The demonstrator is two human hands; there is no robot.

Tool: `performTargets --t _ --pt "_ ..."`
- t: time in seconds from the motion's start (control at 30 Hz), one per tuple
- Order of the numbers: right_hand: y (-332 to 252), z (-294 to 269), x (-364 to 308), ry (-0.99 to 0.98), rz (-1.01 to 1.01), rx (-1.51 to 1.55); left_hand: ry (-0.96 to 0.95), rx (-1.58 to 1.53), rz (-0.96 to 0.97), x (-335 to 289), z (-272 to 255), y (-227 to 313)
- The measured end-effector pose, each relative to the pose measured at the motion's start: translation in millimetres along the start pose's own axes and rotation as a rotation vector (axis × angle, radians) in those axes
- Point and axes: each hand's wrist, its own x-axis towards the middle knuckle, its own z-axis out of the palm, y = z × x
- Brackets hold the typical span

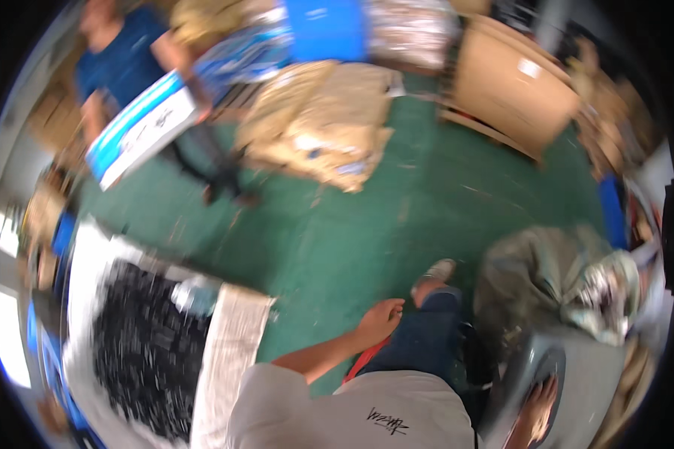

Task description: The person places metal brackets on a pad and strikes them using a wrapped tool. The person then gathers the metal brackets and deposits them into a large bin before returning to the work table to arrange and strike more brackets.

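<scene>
My left hand (380, 324) is in front of my left thigh, its fingers loosely curled. A narrow red strip (367, 359) runs below the wrist; whether the hand holds it is unclear. On the right, my right hand (539, 410) lies at the dark oval recess of a grey plastic object (584, 382) with a smooth, rounded top. Its fingers look stretched out, though blurred. A big grey-green sack (520, 273) slumps just beyond that object, with a crumpled clear plastic bag (610, 295) against it.
At far left another person (127, 63) carries a white and blue box (144, 131). A white-edged bin (232, 337) of black material stands at near left. Brown wrapped bundles (318, 120) and a large carton (509, 82) on a pallet stand across the green floor (329, 247).
</scene>
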Motion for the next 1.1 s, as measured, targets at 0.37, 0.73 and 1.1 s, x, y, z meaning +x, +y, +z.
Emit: performTargets --t 0.37,0.73,1.1 --pt "-55 -31 -2 0.086 0.242 0.334 -0.521 -0.046 0.495 90 156 132" --pt "-59 -42 -2 0.176 0.267 0.499 -0.545 0.252 0.297 103 176 145" --pt "-48 -37 -4 0.564 0.254 0.854 -1.07 0.858 0.733 84 138 293"
